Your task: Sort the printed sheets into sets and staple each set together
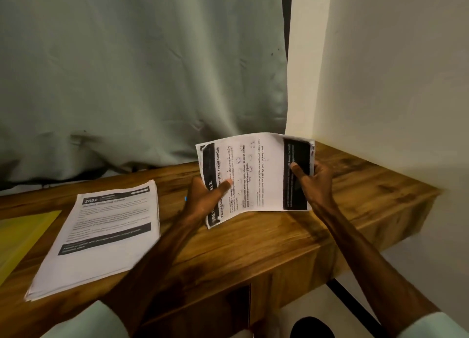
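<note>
Pale sleeves [96, 322] sit at the bottom corners of the frame, with both forearms reaching up toward the middle. Lower left, a stack [101, 231] of printed pages lies flat on the wooden surface [253, 248]. Its top page carries a dark header and two dark bands. Just left of it, at the frame's edge, lies a yellow folder [25, 233] or sheet; I cannot tell which.

Right of centre, both hands hold a few printed sheets [253, 175] clear of the surface, turned sideways and bowed. The left hand [205, 198] pinches the near lower edge, thumb on the printed face and fingers behind. The right hand [314, 177] pinches the far edge, thumb on a black band.

Sorting looks to be under way: one small set is in hand, and the stack seems to be waiting its turn. No stapler shows anywhere, and I cannot tell whether the held set is stapled, so most of the work probably lies ahead.

Behind the surface, a creased grey-green curtain [139, 71] fills the upper left and centre. A plain cream wall [393, 71] closes the upper right, meeting the surface's far corner.
</note>
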{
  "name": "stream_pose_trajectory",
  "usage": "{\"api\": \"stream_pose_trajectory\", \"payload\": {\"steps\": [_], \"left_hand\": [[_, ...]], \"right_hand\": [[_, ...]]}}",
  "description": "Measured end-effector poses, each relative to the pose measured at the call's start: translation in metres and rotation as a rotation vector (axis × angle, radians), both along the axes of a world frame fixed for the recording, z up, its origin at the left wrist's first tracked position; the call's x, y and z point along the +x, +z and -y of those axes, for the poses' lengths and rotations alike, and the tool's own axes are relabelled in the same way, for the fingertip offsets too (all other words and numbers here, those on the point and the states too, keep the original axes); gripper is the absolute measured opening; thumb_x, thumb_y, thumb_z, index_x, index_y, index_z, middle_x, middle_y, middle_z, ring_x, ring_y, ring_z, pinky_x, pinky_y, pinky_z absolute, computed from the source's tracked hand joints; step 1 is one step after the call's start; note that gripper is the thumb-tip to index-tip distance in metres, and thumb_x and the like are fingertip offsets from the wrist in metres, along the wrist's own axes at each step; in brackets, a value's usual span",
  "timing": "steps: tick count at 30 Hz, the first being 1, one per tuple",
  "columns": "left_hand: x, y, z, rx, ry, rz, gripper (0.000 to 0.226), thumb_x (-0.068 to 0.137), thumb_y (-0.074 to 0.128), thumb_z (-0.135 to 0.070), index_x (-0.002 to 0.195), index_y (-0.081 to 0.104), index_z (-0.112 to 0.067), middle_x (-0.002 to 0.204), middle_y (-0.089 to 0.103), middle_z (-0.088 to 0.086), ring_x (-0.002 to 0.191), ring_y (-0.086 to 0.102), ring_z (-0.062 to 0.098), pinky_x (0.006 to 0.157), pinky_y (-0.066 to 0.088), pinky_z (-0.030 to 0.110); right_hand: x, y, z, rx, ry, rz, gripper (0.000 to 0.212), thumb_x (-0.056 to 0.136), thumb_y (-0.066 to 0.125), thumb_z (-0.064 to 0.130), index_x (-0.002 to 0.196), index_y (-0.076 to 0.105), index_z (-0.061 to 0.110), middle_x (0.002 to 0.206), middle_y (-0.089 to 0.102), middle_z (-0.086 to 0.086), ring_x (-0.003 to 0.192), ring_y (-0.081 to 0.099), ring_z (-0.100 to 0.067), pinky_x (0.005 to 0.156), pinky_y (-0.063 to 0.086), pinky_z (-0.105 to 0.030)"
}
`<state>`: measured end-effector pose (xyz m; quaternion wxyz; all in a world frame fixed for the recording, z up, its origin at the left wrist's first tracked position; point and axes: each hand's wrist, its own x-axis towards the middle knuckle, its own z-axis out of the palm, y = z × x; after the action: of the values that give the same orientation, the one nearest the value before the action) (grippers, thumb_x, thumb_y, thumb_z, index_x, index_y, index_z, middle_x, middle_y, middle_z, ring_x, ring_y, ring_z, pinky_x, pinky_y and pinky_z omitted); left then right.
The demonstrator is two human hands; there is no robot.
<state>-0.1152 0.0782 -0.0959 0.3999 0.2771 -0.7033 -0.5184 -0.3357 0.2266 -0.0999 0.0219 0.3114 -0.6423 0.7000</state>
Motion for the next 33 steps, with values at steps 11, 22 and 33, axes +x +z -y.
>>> {"api": "stream_pose_trajectory", "payload": {"steps": [11,22,33], "left_hand": [[-0.004,-0.009,-0.003,0.000,0.057,0.032,0.039,0.088,0.080,-0.032,0.121,0.069,-0.016,0.114,0.076,0.008,0.092,0.077,0.020,0.080,0.064,0.045],[0.004,0.021,0.014,-0.113,-0.025,0.051,0.028,0.089,0.079,-0.018,0.115,0.070,-0.015,0.109,0.078,0.009,0.089,0.077,0.019,0.078,0.064,0.042],[0.047,0.042,0.062,-0.007,-0.386,0.570,0.043,0.080,0.086,-0.008,0.119,0.068,-0.006,0.106,0.079,0.009,0.094,0.077,0.027,0.077,0.064,0.036]], "right_hand": [[0.008,-0.013,-0.004,-0.032,-0.014,0.150,0.044,0.093,0.073,0.022,0.130,0.056,0.008,0.120,0.067,-0.010,0.104,0.068,-0.026,0.087,0.060,-0.048],[-0.007,-0.007,-0.010,0.113,0.053,0.048,0.049,0.090,0.077,0.023,0.132,0.059,0.007,0.121,0.069,-0.008,0.103,0.071,-0.027,0.089,0.060,-0.048],[-0.014,0.008,0.007,0.627,0.718,0.154,0.046,0.082,0.081,0.007,0.126,0.067,0.009,0.115,0.075,-0.014,0.105,0.074,-0.032,0.094,0.059,-0.048]]}}
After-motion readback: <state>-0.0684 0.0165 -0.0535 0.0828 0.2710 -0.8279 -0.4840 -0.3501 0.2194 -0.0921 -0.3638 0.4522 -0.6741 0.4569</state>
